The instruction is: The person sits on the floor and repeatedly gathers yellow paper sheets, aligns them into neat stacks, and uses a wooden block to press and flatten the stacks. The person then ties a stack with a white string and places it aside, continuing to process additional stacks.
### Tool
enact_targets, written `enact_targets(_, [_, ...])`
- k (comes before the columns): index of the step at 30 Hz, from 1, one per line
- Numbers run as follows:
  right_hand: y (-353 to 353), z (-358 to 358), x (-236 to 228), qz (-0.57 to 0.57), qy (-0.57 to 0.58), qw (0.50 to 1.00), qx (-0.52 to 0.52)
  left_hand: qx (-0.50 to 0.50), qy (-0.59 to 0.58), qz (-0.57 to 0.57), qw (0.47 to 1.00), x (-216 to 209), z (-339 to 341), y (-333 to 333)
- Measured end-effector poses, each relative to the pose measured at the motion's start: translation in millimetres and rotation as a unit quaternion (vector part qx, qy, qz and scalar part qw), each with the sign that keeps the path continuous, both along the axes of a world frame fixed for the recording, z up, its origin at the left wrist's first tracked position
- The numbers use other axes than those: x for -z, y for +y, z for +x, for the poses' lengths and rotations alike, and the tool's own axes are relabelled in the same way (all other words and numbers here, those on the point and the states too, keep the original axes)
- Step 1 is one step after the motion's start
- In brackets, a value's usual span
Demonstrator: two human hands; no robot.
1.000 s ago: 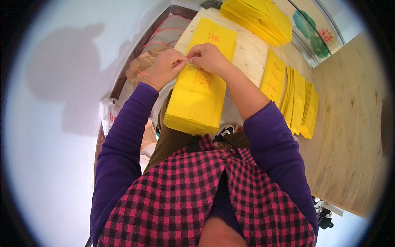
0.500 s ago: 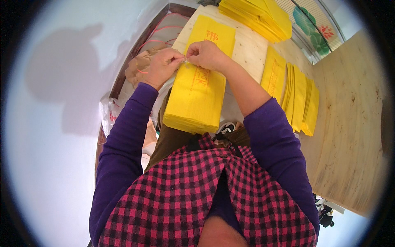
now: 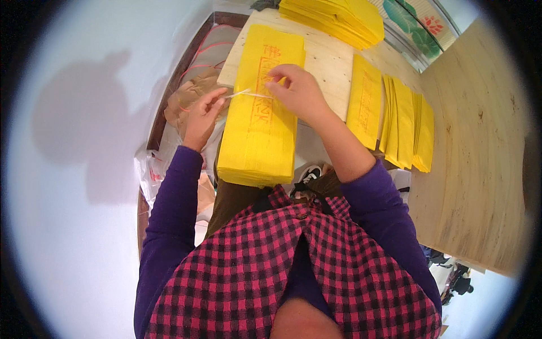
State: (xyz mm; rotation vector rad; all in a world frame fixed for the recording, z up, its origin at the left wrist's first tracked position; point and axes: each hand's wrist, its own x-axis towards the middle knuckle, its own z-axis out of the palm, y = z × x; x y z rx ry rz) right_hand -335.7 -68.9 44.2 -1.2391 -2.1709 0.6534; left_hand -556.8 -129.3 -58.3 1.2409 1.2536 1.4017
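White string [image 3: 238,94] crosses the yellow stack [image 3: 254,144] overhanging the table [image 3: 326,65]; the right hand [image 3: 300,93] hides part. Whether it or the left hand [image 3: 202,120] pinches string, I cannot tell. Yellow bundles [image 3: 398,125] lie rightward.

Taking the picture's middle as the dial's centre, the left hand [image 3: 204,120] sits at about 10 o'clock, its thumb and forefinger nearly together and pointing toward 1 o'clock. The right hand [image 3: 298,93] is between 12 and 1, knuckles uppermost, forefinger curved above the thumb, fingertips aimed at 10. The right forearm [image 3: 345,142], bare below the elbow, slants toward 10 or 11; the hands are apart.
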Motion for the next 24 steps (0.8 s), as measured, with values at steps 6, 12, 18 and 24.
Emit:
enact_targets(6, [-45.0, 46.9, 33.5, -0.152, 0.163, 0.953, 0.204, 0.119, -0.341, -0.104, 0.927, -10.2, 17.5, -11.1])
enact_targets(12, [-50.7, 33.6, 67.3, -0.491, 0.392, 0.770, 0.107, 0.182, -0.360, -0.198, 0.893, -30.2, 26.4, -7.7])
enact_targets(18, [-53.4, 22.2, 69.3, -0.497, 0.554, 0.666, 0.047, 0.189, -0.305, -0.151, 0.921, -41.4, 37.6, -13.2])
enact_targets(24, [-78.7, 42.5, 21.9, -0.397, 0.607, 0.688, -0.020, 0.166, -0.164, -0.029, 0.972, -82.6, 55.2, -19.7])
